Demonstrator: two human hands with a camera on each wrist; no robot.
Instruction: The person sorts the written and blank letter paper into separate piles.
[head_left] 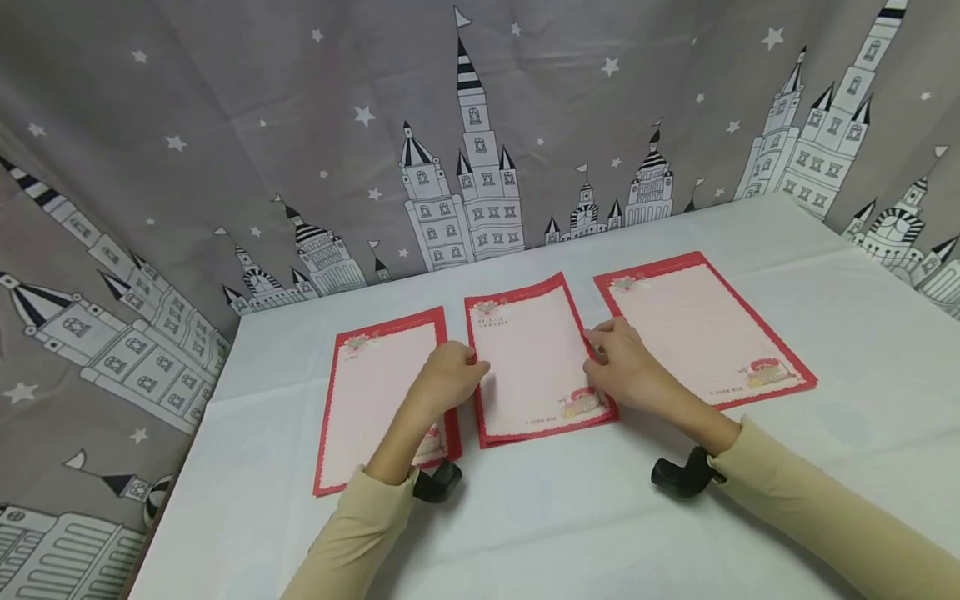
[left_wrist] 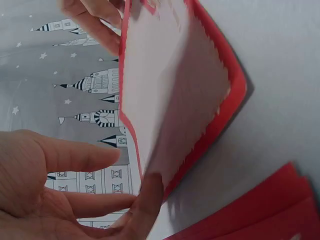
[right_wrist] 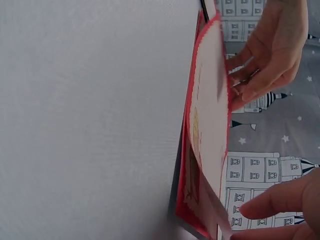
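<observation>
A sheet of red-bordered letter paper (head_left: 528, 358) lies in the middle, bowed upward between the two hands, with another red edge showing beneath it near the lower right corner. The left hand (head_left: 447, 377) holds its left edge, thumb toward the printed face. At the opposite edge, the right hand (head_left: 626, 362) grips the paper with bent fingers. From the left wrist, the raised paper (left_wrist: 170, 85) curves away from the table, with the left hand (left_wrist: 65, 190) at its edge. In the right wrist view the top sheet (right_wrist: 212, 115) stands apart from the layer below it.
Similar red-bordered paper lies on the left (head_left: 382, 400), partly behind the left forearm, and more paper (head_left: 690, 325) lies on the right. A white cloth (head_left: 555, 517) covers the table. A grey castle-print curtain (head_left: 300, 108) hangs behind. Black wrist devices (head_left: 681, 475) sit by the sleeves.
</observation>
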